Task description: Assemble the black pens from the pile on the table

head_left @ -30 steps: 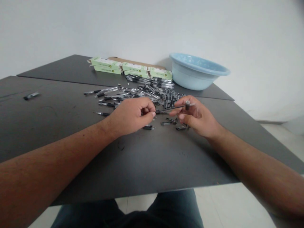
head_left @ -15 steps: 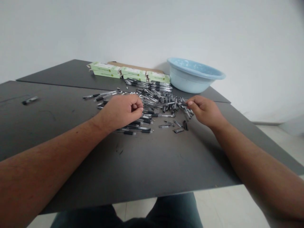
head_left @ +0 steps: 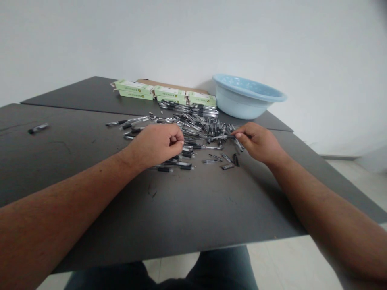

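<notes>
My left hand (head_left: 161, 144) is closed, its thumb and forefinger pinching one end of a thin pen refill (head_left: 199, 139). The refill stretches to the right, level above the pile of pens. Opposite it, my right hand (head_left: 255, 141) pinches a small dark pen part (head_left: 232, 136), partly hidden by the fingertips. The refill's far end meets this part; how deep it sits inside I cannot tell. Below and behind both hands lie many loose clear pens with black grips (head_left: 186, 131). Several pen caps (head_left: 228, 166) rest in front of the pile.
Green and white pen boxes (head_left: 133, 89) are stacked in rows at the back, beside a light blue basin (head_left: 242, 102). A brown cardboard piece (head_left: 175, 86) lies behind them. One pen cap (head_left: 38, 128) is alone on the dark table (head_left: 193, 213) at the left.
My right hand went from open fingers to a pinch on the dark part. The left hand shifted left with the refill. The gap between refill and part has since closed.
</notes>
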`<state>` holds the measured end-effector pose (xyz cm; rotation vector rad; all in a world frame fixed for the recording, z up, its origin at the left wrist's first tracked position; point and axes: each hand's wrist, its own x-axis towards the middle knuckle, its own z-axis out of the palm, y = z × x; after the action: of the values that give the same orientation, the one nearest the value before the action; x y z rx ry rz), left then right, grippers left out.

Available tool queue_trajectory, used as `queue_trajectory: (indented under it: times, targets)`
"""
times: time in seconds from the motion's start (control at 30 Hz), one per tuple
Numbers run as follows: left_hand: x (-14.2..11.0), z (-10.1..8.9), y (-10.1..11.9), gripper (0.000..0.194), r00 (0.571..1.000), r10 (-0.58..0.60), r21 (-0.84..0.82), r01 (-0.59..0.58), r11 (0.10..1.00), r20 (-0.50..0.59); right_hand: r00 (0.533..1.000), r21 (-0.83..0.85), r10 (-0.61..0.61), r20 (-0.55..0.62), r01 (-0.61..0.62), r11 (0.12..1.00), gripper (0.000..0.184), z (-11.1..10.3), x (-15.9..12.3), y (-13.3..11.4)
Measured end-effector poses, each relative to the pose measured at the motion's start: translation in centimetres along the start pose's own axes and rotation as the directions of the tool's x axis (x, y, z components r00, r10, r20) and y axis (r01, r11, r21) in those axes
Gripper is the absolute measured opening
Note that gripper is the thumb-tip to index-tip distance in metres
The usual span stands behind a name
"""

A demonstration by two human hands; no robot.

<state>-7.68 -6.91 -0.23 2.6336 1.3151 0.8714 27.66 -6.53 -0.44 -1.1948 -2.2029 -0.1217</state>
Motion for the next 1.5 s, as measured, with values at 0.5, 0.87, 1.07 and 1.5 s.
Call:
queue_trajectory:
  times: [0.5, 0.87, 1.07, 1.5]
  targets:
    - [-0.21, 0.13, -0.01, 0.017, 1.000, 0.016, 0.010, -0.016, 1.000, 0.015, 0.999, -0.010, -0.030, 0.025, 0.030, 0.999, 0.031, 0.14, 0.00, -0.21]
    - [-0.26, 0.14, -0.07, 0.016, 1.000, 0.018, 0.019, -0.018, 1.000, 0.017, 0.999, -0.007, -0.026, 0.043, 0.026, 1.000, 0.038, 0.09, 0.05, -0.48]
    - [-0.23, 0.18, -0.03, 0.017, 1.000, 0.016, 0.032, -0.016, 0.999, 0.020, 0.999, -0.011, -0.022, 0.050, 0.022, 1.000, 0.038, 0.06, 0.01, -0.52]
    - [-0.20, 0.19, -0.09, 0.017, 1.000, 0.022, 0.017, -0.022, 1.000, 0.020, 0.998, -0.002, -0.040, 0.041, 0.040, 0.999, 0.035, 0.06, 0.08, -0.47]
